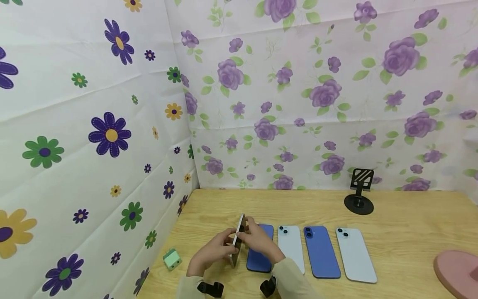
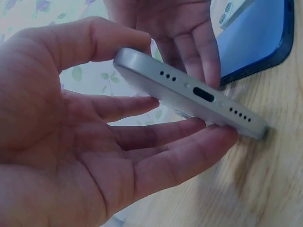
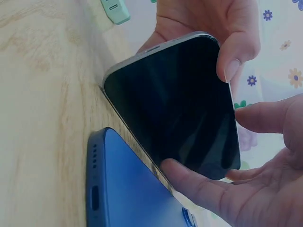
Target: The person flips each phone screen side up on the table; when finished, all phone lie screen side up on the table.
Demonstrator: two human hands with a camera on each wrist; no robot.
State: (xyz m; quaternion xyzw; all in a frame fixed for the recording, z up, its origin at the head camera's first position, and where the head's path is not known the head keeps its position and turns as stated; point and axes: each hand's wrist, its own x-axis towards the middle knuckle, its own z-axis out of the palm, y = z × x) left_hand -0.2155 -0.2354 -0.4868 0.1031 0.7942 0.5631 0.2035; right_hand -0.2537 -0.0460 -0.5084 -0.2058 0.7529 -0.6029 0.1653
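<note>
A phone (image 1: pixel 239 241) with a silver edge stands tilted up on its long side, held between both hands. My left hand (image 1: pixel 213 251) grips its near end, the thumb on the upper long edge and the fingers against the back in the left wrist view. At the far end, my right hand (image 1: pixel 259 241) holds it with the thumb by the upper edge and a finger on the dark screen (image 3: pixel 170 99). Just right of it lies a blue phone (image 1: pixel 260 259), back up and partly hidden by the right hand. The held phone's port (image 2: pixel 203 94) faces the left wrist camera.
Further right lie a white phone (image 1: pixel 293 249), another blue phone (image 1: pixel 324 255) and another white phone (image 1: pixel 357 257), all back up. A pale green charger (image 1: pixel 172 259) sits on the left. Behind stands a black phone stand (image 1: pixel 359 203); a pink object (image 1: pixel 455 270) is at the right edge.
</note>
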